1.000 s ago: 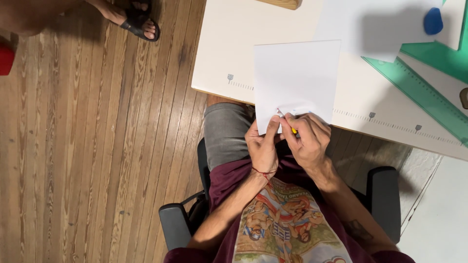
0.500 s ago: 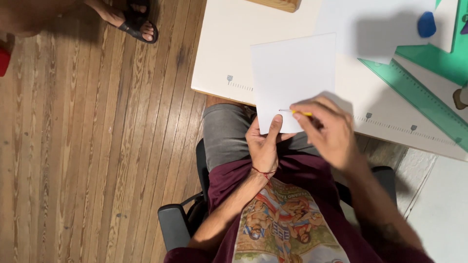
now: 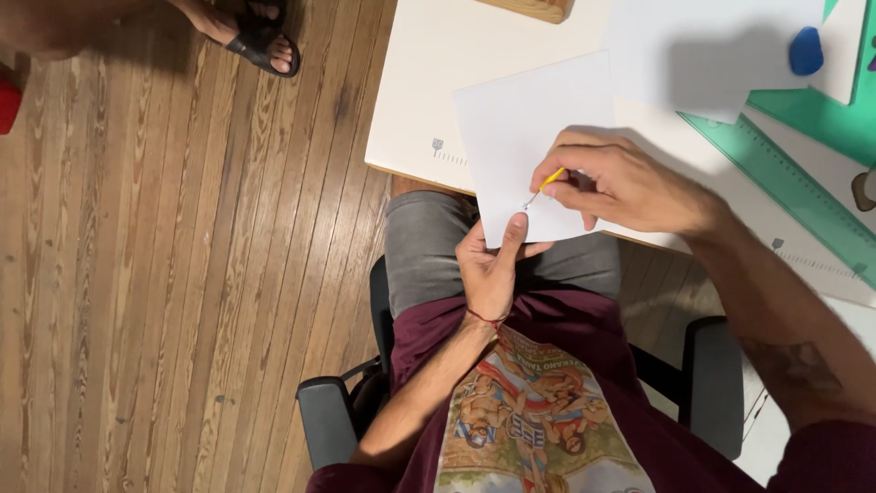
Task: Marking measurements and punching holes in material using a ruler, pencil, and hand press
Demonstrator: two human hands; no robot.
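My left hand (image 3: pixel 493 269) pinches the near edge of a white sheet of paper (image 3: pixel 525 128) that hangs over the front edge of the cream table (image 3: pixel 429 82). The thumb lies on top of the sheet. My right hand (image 3: pixel 620 187) rests on the paper and grips a thin yellow tool (image 3: pixel 546 184). Its metal tip touches the sheet just above my left thumb.
A green ruler (image 3: pixel 785 187), a blue eraser-like piece (image 3: pixel 807 50), more white paper (image 3: pixel 703 46) and a wooden block (image 3: pixel 538 9) lie on the table. Another person's sandalled foot (image 3: pixel 255 41) stands on the wooden floor at the upper left. I sit in a black armchair (image 3: pixel 324 420).
My right hand has swung from beside the left hand at the paper's near edge out to the right and onto the sheet. The paper has tilted and shifted slightly left.
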